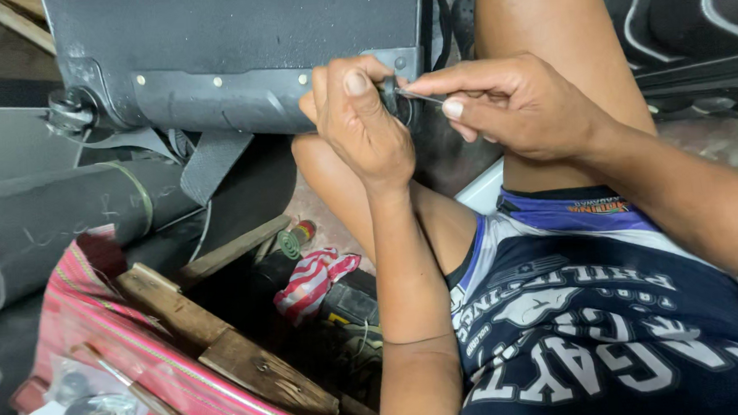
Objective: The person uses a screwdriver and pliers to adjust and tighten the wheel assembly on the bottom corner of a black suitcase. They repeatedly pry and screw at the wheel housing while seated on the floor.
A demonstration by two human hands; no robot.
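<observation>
Small black wheel (399,105) at the suitcase (234,38) corner is pinched by the left hand (365,123); a thin metal pin (420,96), stiff and probably slippery, is gripped narrowly by the right hand (515,107).

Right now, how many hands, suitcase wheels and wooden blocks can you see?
Hands: 2, the left hand and the right hand, both at the corner of the dark suitcase
Suitcase wheels: 1, the wheel
Wooden blocks: 2, one block and another block
Total: 5
</observation>
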